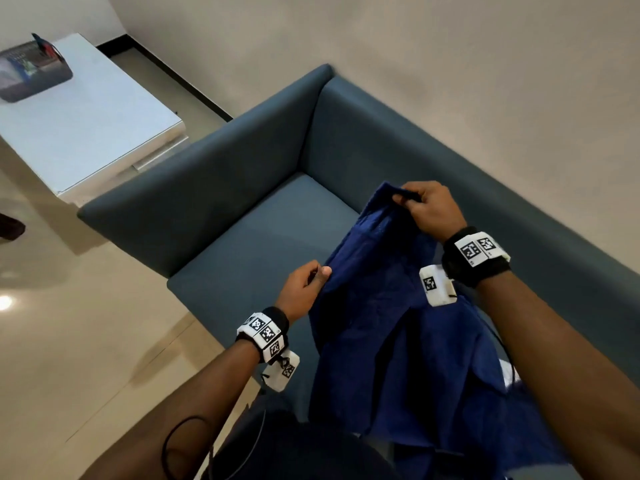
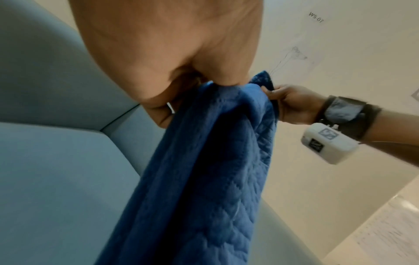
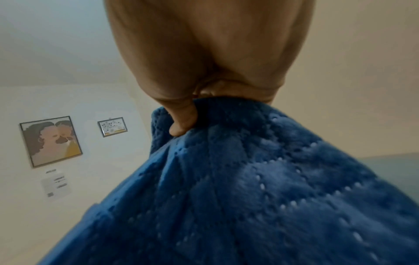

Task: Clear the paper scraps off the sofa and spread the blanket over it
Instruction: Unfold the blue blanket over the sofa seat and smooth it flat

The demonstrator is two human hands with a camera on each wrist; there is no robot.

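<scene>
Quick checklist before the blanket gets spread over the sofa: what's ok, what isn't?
1. Left hand grip on the blanket edge: ok, pinching it.
2. Right hand grip on the top edge: ok, fingers curled round the fabric.
3. Blanket opened out: not ok, it hangs bunched and folded between the hands.
4. Sofa seat free of paper scraps: ok on the visible part; under the blanket, cannot tell.
5. Blanket lifted off the seat: cannot tell, its lower end is out of sight.
</scene>
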